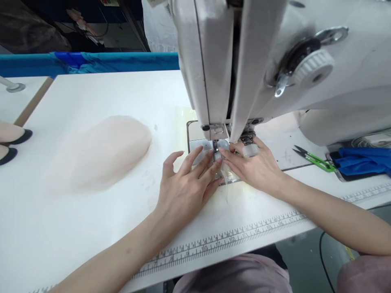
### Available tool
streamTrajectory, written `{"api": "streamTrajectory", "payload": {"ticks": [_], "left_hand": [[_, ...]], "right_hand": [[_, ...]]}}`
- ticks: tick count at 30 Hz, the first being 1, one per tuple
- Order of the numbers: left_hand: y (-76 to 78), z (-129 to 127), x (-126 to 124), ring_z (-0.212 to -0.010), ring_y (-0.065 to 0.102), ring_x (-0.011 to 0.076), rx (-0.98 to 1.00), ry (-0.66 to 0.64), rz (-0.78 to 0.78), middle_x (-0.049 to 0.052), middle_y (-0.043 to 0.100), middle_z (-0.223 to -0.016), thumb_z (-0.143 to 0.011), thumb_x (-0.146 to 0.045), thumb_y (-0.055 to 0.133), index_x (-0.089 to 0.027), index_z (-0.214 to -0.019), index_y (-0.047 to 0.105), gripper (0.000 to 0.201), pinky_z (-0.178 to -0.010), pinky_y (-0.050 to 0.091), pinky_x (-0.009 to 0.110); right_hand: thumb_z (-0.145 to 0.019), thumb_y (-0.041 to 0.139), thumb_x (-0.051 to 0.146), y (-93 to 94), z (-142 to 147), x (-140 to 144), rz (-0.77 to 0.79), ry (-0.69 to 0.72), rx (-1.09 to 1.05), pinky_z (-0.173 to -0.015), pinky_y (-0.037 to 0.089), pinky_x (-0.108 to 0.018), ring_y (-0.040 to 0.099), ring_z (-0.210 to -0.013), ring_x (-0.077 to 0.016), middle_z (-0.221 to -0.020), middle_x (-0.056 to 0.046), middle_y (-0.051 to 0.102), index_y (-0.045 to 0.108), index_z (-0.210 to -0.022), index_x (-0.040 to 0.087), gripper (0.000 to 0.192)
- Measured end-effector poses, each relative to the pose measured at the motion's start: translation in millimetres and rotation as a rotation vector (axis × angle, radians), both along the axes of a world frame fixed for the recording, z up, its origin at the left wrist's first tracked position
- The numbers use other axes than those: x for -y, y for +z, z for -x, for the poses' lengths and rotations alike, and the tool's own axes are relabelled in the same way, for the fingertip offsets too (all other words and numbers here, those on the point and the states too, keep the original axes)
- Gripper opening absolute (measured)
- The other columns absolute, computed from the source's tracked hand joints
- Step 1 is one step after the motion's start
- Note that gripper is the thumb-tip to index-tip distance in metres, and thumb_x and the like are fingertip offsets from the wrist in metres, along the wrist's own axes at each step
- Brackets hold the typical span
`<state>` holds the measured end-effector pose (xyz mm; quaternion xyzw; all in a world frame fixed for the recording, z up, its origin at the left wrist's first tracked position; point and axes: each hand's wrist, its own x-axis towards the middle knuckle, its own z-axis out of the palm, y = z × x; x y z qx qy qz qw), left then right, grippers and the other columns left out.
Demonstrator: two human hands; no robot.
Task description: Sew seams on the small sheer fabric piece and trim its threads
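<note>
The sewing machine stands over the table with its presser foot low on the metal plate. My left hand lies just left of the foot, fingers spread and fingertips down on the plate. From the right, my right hand reaches in under the machine head, thumb and fingers drawn together beside the foot. A thin pale strip trails toward me from between the two hands. Whatever the right fingertips pinch is too small and covered to make out.
A pale beige fabric piece lies on the table to the left. Green-handled thread snips lie at the right, next to a blue cloth on a dark tray. A printed ruler runs along the front edge. Black-tipped beige objects show at far left.
</note>
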<state>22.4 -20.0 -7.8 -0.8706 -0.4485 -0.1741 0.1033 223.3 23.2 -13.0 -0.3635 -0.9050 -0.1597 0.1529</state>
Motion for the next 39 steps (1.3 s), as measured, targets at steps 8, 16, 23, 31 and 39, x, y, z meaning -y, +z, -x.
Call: {"api": "streamTrajectory", "payload": {"ticks": [8, 16, 23, 31, 39], "left_hand": [[-0.9, 0.8, -3.3, -0.125, 0.052, 0.0288, 0.05, 0.024, 0.039, 0.006, 0.064, -0.126, -0.094, -0.032, 0.053, -0.025, -0.122, 0.06, 0.03, -0.101, 0.031, 0.051], [-0.9, 1.0, -4.6, -0.126, 0.051, 0.0306, 0.043, 0.012, 0.021, 0.007, 0.062, -0.129, -0.094, -0.032, 0.052, -0.023, -0.124, 0.058, 0.032, -0.102, 0.03, 0.052], [37.7, 6.3, 21.6, -0.086, 0.062, 0.0211, 0.171, -0.152, 0.446, 0.007, 0.065, -0.105, -0.084, -0.037, 0.063, -0.018, -0.108, 0.055, 0.032, -0.069, 0.049, 0.033], [13.2, -6.4, 15.5, -0.068, 0.053, 0.0222, -0.066, -0.038, 0.254, 0.007, 0.06, -0.076, -0.078, 0.0, 0.036, -0.017, -0.079, 0.054, 0.025, -0.057, 0.044, 0.033], [29.5, 1.2, -13.1, -0.058, 0.053, 0.0152, 0.291, 0.075, 0.614, 0.001, 0.061, -0.071, -0.084, -0.014, 0.032, -0.019, -0.092, 0.059, 0.028, -0.054, 0.039, 0.026]], "right_hand": [[-0.099, 0.042, 0.028, 0.4, 1.1, -1.6, 0.013, -0.033, 0.004, -0.084, 0.034, -0.036, 0.056, -0.088, -0.0192, -0.103, -0.008, 0.068, 0.071, -0.103, 0.017, 0.031], [-0.097, 0.047, 0.027, 5.7, -3.9, -3.0, 0.022, -0.006, -0.043, -0.081, 0.035, -0.036, 0.056, -0.087, -0.0194, -0.099, -0.007, 0.069, 0.072, -0.098, 0.018, 0.027], [-0.085, 0.064, 0.03, 40.2, -15.9, 7.7, 0.705, 0.169, -0.12, -0.061, 0.038, -0.026, 0.059, -0.074, -0.0127, -0.108, 0.0, 0.064, 0.068, -0.095, 0.023, 0.013], [-0.095, 0.048, 0.022, 40.3, -14.7, 7.6, 0.834, 0.129, -0.263, -0.057, 0.034, -0.024, 0.054, -0.066, -0.0102, -0.079, 0.002, 0.062, 0.059, -0.086, 0.02, 0.014], [-0.091, 0.05, 0.017, 29.4, -14.0, 7.1, 0.633, 0.111, -0.279, -0.056, 0.035, -0.023, 0.056, -0.067, -0.011, -0.09, -0.002, 0.065, 0.069, -0.091, 0.019, 0.019]]}}
